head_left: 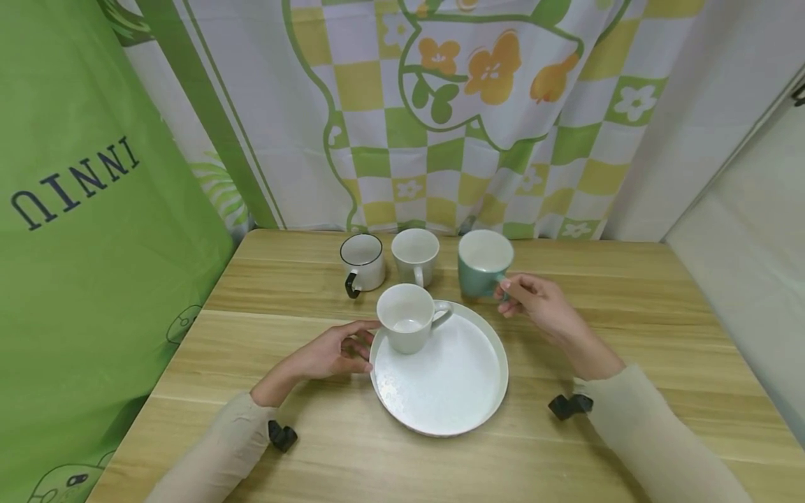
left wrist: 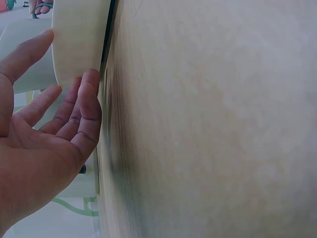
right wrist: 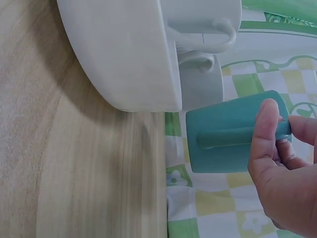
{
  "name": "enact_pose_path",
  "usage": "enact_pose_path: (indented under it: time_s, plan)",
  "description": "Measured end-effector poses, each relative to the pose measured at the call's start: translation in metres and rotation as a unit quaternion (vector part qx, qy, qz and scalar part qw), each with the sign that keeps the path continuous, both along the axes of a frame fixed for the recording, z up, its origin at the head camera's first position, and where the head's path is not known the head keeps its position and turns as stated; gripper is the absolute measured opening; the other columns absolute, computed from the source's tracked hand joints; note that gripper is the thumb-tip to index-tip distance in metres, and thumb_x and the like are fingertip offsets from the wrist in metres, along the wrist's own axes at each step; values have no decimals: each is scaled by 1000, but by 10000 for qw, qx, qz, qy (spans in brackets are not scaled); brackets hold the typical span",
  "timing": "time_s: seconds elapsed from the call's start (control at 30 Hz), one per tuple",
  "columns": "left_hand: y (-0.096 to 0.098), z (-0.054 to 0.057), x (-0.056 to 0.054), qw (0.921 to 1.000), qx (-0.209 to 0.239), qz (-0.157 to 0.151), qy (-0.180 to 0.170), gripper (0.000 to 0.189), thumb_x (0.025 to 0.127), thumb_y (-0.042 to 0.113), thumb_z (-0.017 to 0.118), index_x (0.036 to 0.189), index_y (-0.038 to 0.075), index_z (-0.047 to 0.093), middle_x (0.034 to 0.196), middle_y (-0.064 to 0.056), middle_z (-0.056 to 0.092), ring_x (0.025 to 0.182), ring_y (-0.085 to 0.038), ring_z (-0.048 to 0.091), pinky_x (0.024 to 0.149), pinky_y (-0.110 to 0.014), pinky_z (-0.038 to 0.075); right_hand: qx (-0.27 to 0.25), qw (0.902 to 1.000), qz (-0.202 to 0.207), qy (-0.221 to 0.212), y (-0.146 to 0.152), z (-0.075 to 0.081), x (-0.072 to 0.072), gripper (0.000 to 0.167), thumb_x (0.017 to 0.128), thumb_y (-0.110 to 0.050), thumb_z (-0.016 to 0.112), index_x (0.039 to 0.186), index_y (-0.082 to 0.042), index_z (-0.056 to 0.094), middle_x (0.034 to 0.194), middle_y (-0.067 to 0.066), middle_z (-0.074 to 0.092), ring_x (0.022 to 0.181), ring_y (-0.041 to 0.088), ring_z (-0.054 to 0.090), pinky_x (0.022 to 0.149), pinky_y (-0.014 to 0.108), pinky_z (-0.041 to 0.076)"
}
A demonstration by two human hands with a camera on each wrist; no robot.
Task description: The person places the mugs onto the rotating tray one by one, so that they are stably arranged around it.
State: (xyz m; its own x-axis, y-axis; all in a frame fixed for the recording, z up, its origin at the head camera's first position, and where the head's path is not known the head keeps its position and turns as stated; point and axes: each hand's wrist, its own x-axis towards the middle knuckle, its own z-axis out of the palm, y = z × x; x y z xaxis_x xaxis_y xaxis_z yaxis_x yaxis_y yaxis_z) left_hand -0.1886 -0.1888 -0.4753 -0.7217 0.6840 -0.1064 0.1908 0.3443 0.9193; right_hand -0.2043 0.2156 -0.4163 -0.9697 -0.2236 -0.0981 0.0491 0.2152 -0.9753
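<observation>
My right hand [head_left: 541, 304] pinches the handle of a teal mug [right wrist: 223, 119] between thumb and fingers. The mug is upright, and the right wrist view shows a gap between its base and the table. At the left side of a round white tray [head_left: 449, 391], my left hand [left wrist: 54, 129] has its fingers loosely bent, fingertips at the tray's outer wall. On the tray's upper left part stands a white mug [head_left: 402, 318], its handle pointing right.
Behind the tray stand a white enamel mug [head_left: 365, 262] with a dark rim and black handle, and another white mug [head_left: 415, 251]. The wooden table [head_left: 302, 447] ends at a patterned curtain [head_left: 465, 154]. Green fabric [head_left: 82, 265] hangs along the left.
</observation>
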Motion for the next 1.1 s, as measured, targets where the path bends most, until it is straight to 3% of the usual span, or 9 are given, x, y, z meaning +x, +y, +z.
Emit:
enact_pose_path:
  time_s: [0.47, 1.1]
  plan:
    - [1, 0, -1, 10000, 18, 30, -36, 74, 87, 11, 77, 151, 5, 39, 129, -24, 56, 106, -30, 65, 89, -28, 56, 346, 9986, 296, 269, 5, 10, 17, 43, 105, -33, 51, 112, 8, 59, 108, 10, 63, 85, 14, 67, 79, 28, 59]
    - [1, 0, -1, 10000, -28, 50, -47, 74, 87, 13, 78, 150, 8, 41, 130, -23, 57, 105, -30, 66, 89, -31, 56, 411, 9956, 620, 572, 13, 21, 50, 36, 106, -25, 50, 107, 8, 60, 104, 12, 65, 84, 15, 67, 77, 28, 58]
